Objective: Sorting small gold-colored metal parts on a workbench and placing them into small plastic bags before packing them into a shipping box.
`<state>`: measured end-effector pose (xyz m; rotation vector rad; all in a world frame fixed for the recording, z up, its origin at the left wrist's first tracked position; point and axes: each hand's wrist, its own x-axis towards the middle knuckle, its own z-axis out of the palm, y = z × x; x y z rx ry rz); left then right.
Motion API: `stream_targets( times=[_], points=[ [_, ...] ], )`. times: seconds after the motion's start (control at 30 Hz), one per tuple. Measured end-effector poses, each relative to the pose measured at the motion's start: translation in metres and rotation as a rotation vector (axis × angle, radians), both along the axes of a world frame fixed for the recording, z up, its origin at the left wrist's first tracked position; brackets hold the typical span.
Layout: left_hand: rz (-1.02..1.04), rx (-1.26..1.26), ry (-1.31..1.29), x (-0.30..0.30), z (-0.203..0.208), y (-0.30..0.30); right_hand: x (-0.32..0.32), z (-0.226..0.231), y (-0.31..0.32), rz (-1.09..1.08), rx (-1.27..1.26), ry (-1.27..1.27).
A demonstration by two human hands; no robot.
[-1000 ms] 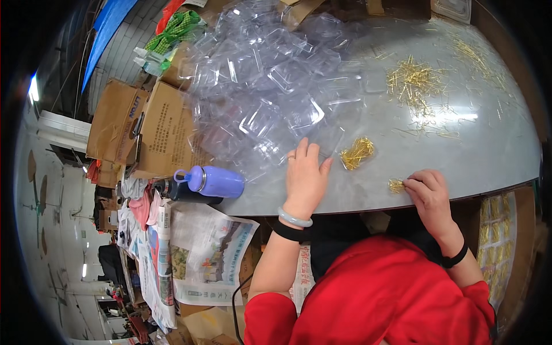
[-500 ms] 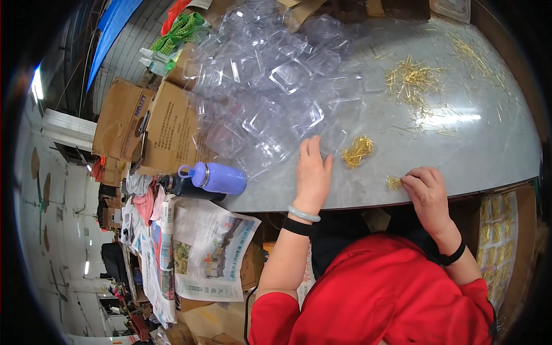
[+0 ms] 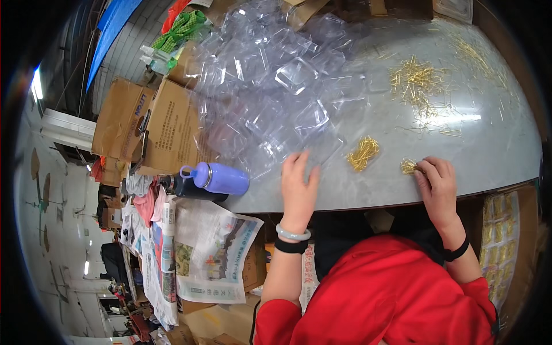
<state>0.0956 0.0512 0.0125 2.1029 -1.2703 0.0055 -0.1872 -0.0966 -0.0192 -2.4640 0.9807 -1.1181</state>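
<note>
My right hand [image 3: 439, 185] is closed, thumb and fingers pinching a small bunch of thin gold wire pins [image 3: 409, 167] low over the grey tabletop [image 3: 351, 187]. My left hand [image 3: 299, 185] has its fingers stretched and apart, with nothing visible in it, at the near edge of a heap of clear plastic boxes [image 3: 296, 76]. Between the hands lies a thicker gathered pile of gold pins [image 3: 363, 153]; whether it sits inside a clear box I cannot tell. Farther off is a large loose heap of the same pins [image 3: 418, 80].
A purple bottle [image 3: 221, 179] lies left of my left hand, by a dark one. Cardboard boxes [image 3: 172, 129] stand at the left, above newspaper sheets [image 3: 215, 253]. Scattered gold pins [image 3: 477, 57] lie far right. Below the table's right edge is a sheet with rows of gold bundles [image 3: 499, 236].
My left hand has drawn back to the left and nearer to me, along the plastic heap. My right hand has shifted right and slightly farther away, with the small bunch still at its fingertips.
</note>
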Motion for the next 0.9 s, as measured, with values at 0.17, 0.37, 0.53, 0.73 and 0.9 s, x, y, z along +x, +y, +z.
stream_targets(
  times=[0.17, 0.37, 0.53, 0.73, 0.9],
  points=[
    [-0.083, 0.128, -0.289, -0.003, -0.01, -0.015, -0.003, 0.003, 0.003, 0.001, -0.04, -0.091],
    [-0.067, 0.363, -0.074, -0.009, 0.004, -0.009, 0.007, 0.016, 0.025, 0.224, -0.048, -0.142],
    [-0.051, 0.191, 0.036, -0.012, -0.003, -0.003, 0.019, 0.009, 0.038, 0.381, 0.045, -0.165],
    [-0.171, 0.22, -0.351, -0.004, -0.021, -0.007, 0.021, 0.008, 0.039, 0.402, 0.052, -0.133],
    [-0.195, 0.335, -0.356, -0.023, -0.003, 0.024, 0.013, 0.008, 0.039, 0.384, 0.086, -0.152]
  ],
)
